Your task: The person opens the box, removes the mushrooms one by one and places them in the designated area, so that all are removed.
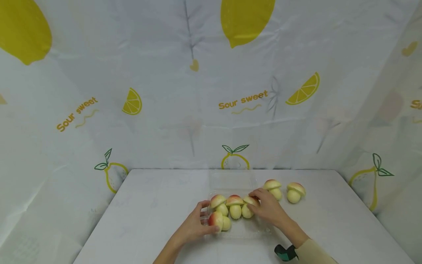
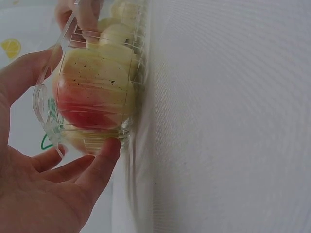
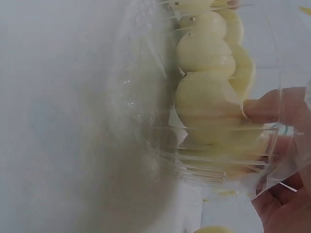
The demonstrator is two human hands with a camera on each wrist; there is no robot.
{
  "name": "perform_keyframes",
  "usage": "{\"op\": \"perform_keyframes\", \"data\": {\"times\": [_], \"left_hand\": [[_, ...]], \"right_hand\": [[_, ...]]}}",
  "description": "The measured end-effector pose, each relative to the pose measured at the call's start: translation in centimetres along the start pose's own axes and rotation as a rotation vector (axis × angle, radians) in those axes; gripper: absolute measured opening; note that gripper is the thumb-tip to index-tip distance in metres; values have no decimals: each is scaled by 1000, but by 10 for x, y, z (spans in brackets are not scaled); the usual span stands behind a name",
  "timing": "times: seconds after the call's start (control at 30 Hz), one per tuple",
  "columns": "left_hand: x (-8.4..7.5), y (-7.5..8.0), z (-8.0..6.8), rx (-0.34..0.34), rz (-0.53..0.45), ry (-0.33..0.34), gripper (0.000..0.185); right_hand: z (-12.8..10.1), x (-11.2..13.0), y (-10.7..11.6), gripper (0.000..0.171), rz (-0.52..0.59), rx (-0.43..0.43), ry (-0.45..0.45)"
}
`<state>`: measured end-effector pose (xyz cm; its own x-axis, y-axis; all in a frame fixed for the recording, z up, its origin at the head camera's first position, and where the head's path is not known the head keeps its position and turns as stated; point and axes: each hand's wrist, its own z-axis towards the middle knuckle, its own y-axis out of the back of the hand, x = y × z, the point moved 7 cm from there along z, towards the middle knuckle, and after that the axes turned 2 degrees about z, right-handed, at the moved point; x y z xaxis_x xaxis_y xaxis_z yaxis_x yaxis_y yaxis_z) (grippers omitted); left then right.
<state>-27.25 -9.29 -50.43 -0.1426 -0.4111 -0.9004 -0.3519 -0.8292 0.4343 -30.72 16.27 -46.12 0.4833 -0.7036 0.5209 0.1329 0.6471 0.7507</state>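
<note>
A clear plastic clamshell container (image 1: 244, 231) lies on the table with its lid (image 1: 232, 180) folded back. Three mushroom-shaped pieces, cream with reddish caps, fill its back row; another mushroom-shaped piece (image 1: 215, 219) lies sideways at front left. My left hand (image 1: 194, 224) grips the container's left end, thumb at the front rim and fingers round the far side. At the right end of the back row, my right hand (image 1: 268, 208) pinches a mushroom-shaped piece (image 3: 206, 104) inside the container. The right wrist view shows that piece through the clear wall.
Two more mushroom-shaped pieces, one nearer (image 1: 273, 189) and one farther right (image 1: 295, 192), sit on the white table (image 1: 148, 205) beyond my right hand. A dark green and black object (image 1: 285, 253) shows by the right sleeve. A lemon-print curtain (image 1: 171, 121) hangs behind.
</note>
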Motion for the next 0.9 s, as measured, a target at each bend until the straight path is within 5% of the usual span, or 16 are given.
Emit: {"op": "perform_keyframes", "data": {"times": [0.43, 0.9], "left_hand": [[0, -1, 0, -5, -1, -8, 87], [1, -1, 1, -1, -9, -8, 87]], "right_hand": [[-2, 7, 15, 18, 173, -54, 13], [-3, 5, 36, 22, 196, -36, -37]]}}
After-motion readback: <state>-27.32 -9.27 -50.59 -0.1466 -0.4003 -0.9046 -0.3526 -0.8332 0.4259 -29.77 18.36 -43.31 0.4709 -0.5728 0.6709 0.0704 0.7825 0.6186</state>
